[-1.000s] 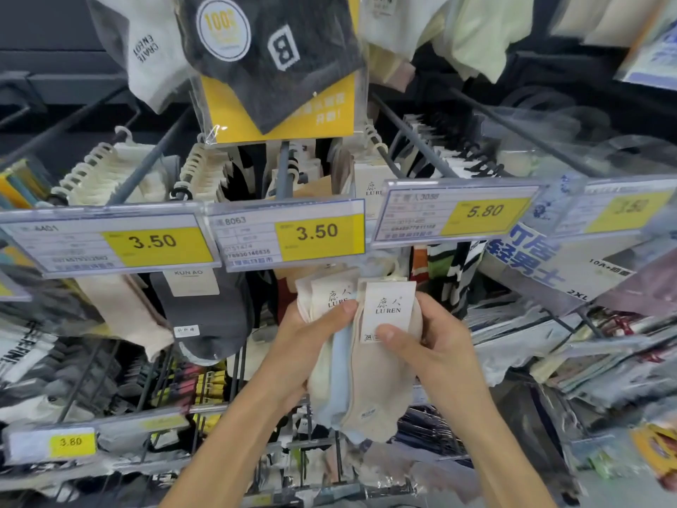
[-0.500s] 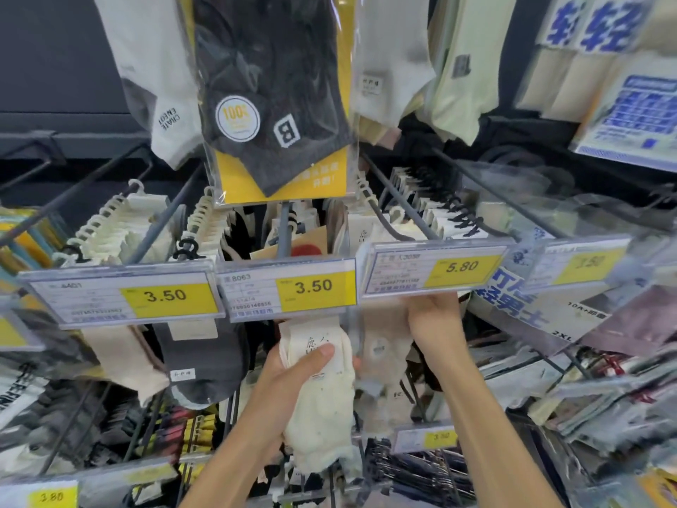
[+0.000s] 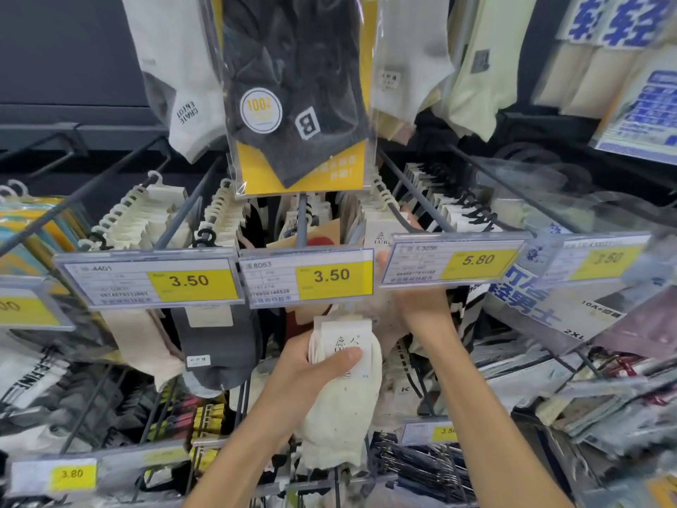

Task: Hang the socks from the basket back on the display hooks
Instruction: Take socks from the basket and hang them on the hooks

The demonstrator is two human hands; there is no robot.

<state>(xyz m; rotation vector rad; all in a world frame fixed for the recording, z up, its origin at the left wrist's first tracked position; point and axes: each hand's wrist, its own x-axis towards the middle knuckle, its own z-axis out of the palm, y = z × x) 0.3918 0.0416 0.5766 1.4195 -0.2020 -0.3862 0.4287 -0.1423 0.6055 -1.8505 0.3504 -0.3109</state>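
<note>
Plainly the job is midway. The left hand [image 3: 307,372] has its grip closed on a cream pair [image 3: 340,416], thumb pressed across the white card [image 3: 346,342] at its top. The socks hang below the fist in front of the lower racks, just under the middle 3.50 tag [image 3: 307,276]. That pair is on no hook yet.

The right hand [image 3: 421,306] reaches up behind the 5.80 tag [image 3: 454,260], which covers most of its fingers. A thumb tip shows at the tag's left edge, just below a carded pair [image 3: 379,232] that sits at the front of the hook [image 3: 410,188] there. Whether the right grip is closed on that pair or only touching it, I cannot tell. Beige sock fabric hangs between the two hands, under the tags, and looks to belong to that carded pair.

As a judgement, one pair is going onto the 5.80 hook or is already on it, and the cream pair comes next. The hooks to the left carry full rows of white hangers [image 3: 121,210], so much of the wall looks stocked. The basket is out of view, so how many pairs remain in it cannot be said.
</note>
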